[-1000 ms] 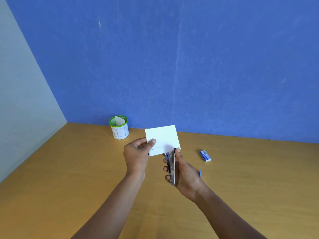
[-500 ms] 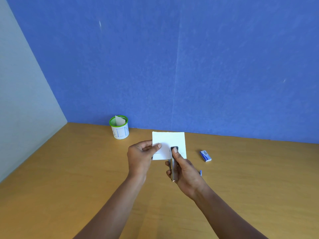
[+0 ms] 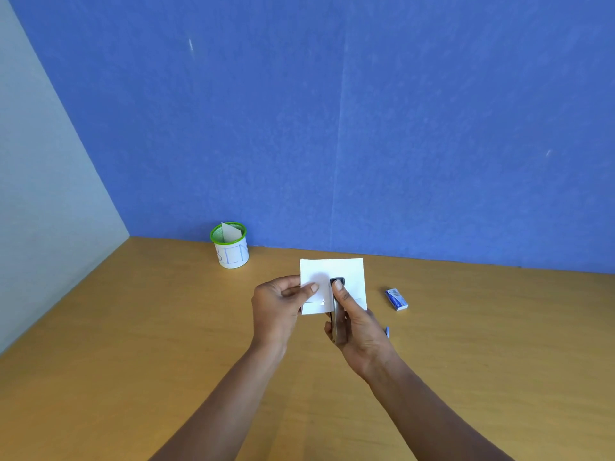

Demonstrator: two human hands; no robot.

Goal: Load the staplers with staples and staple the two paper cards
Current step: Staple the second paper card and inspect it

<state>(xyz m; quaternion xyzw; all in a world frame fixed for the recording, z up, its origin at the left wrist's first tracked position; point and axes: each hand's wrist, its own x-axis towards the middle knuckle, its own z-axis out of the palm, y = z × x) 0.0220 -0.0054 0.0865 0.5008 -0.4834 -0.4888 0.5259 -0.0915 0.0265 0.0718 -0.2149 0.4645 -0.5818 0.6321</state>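
Note:
Two white paper cards, stacked, are held above the wooden table. My left hand pinches their left edge between thumb and fingers. My right hand grips a slim metal stapler, thumb pressing on its top. The stapler's dark head lies over the middle of the cards, its jaws around their lower edge. A small staple glints on the cards left of the stapler. A blue staple box lies on the table to the right.
A white cup with a green rim and a paper slip inside stands at the back left by the blue wall. A small blue object peeks out behind my right hand. The wooden table spreads all around.
The cards turned from tilted to level and shifted right. The stapler slid further onto the cards, from their lower corner to their middle, with my thumb now on its top.

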